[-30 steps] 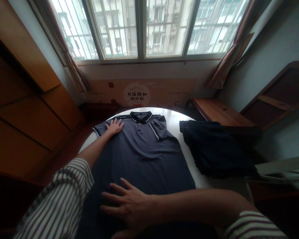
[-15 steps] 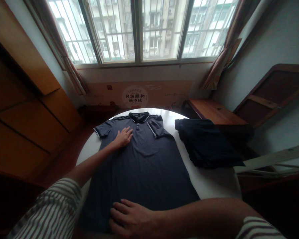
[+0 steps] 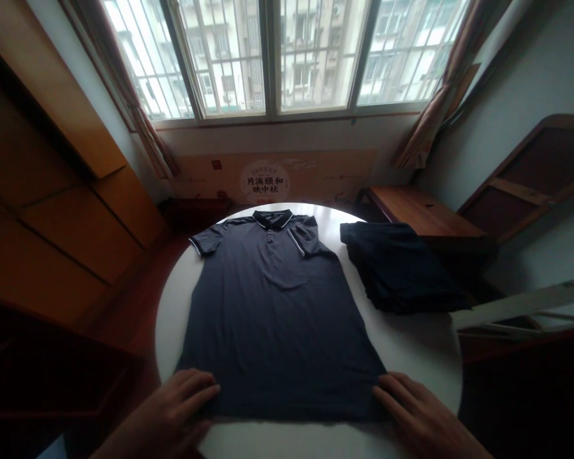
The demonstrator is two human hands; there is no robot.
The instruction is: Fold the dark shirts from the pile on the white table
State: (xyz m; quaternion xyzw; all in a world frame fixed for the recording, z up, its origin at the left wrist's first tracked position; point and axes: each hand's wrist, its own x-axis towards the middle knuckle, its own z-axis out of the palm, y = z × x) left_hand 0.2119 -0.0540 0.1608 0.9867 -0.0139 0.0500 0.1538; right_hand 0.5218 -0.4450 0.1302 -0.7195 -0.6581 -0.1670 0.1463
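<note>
A dark grey polo shirt (image 3: pixel 277 319) lies spread out face up, its black collar with white trim toward the window. At the hem's left corner, my left hand (image 3: pixel 172 405) is closed with its fingers bent over the fabric. My right hand (image 3: pixel 414 405) pinches the opposite hem corner, thumb side hidden underneath. Both short sleeves are laid out flat, and faint creases run down the shirt's front.
The shirt rests on a round white table (image 3: pixel 175 299). A folded stack of dark clothing (image 3: pixel 397 268) sits at its right edge. Beyond are a wooden bench (image 3: pixel 425 210), a window (image 3: pixel 310 57) and wooden cabinets (image 3: pixel 76 236) on the left.
My left hand has come down from the shirt's chest to the left hem corner. My right hand has moved from the lower left across to the right hem corner.
</note>
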